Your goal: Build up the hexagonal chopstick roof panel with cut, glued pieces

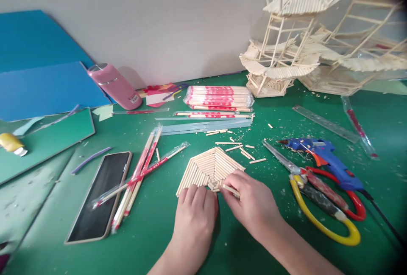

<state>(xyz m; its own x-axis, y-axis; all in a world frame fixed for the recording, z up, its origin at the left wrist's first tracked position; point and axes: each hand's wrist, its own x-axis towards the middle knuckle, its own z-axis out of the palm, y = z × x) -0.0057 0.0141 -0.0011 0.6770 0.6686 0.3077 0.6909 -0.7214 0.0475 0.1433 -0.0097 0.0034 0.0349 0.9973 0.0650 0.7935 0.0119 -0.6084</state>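
Pinching short stick (231,190) in right hand (252,202), at near right edge of stick panel (203,165) on green table (149,211), between phone (104,178) and scissors (321,198). Curling left hand (195,213) at near left edge; cannot tell if gripping.

Soft light casts faint shadows on the grey wall (159,24)
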